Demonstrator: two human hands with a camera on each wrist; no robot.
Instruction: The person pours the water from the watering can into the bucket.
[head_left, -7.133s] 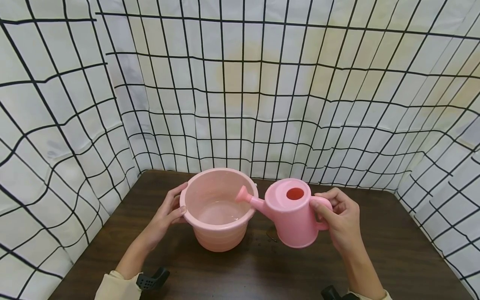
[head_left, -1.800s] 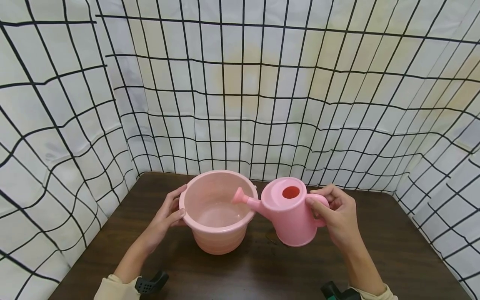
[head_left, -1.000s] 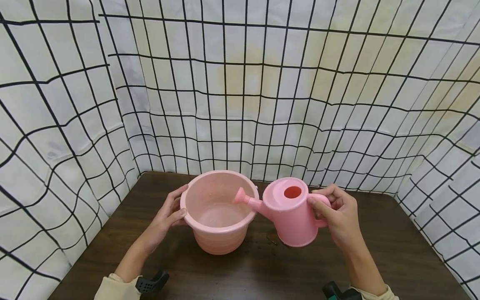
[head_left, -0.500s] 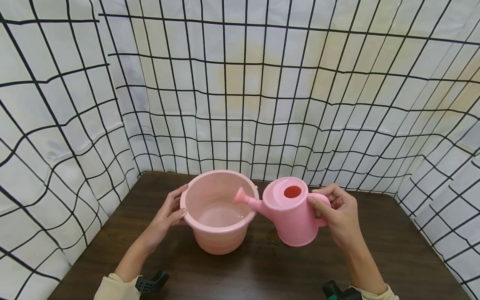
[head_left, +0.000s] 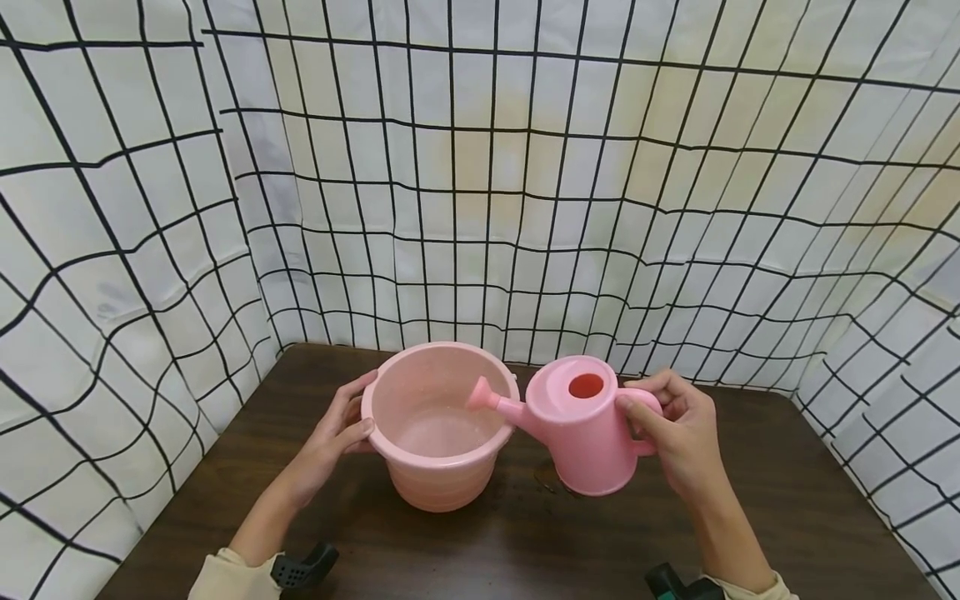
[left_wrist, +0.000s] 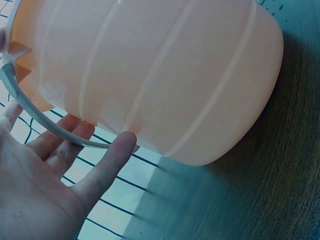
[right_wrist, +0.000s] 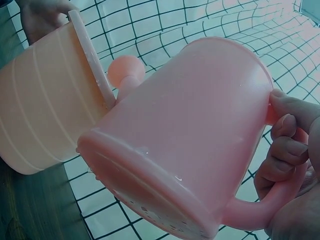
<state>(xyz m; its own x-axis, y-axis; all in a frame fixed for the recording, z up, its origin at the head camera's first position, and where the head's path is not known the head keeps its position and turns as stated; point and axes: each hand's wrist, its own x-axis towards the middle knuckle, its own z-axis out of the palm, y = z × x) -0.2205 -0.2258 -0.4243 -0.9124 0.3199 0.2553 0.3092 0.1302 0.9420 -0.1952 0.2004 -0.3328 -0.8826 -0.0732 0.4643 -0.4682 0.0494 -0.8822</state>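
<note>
Right hand (head_left: 678, 433), fingers curled round the handle, holds the pink watering can (head_left: 585, 429) tilted above the table (head_left: 787, 500), spout over the pink bucket (head_left: 438, 421). Left hand (head_left: 337, 425), fingers straight, steadies the bucket's rim. Good practice: tilt gradually, keeping the spout inside the rim.

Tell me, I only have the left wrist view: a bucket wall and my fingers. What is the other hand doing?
Observer: The right hand grips the handle of a pink watering can, lifted and tilted.
Operator: Where is its spout?
Observer: The spout reaches over the bucket rim, pointing inside.
Operator: Anything in the bucket?
Observer: A shallow layer of water shows at the bottom.
</note>
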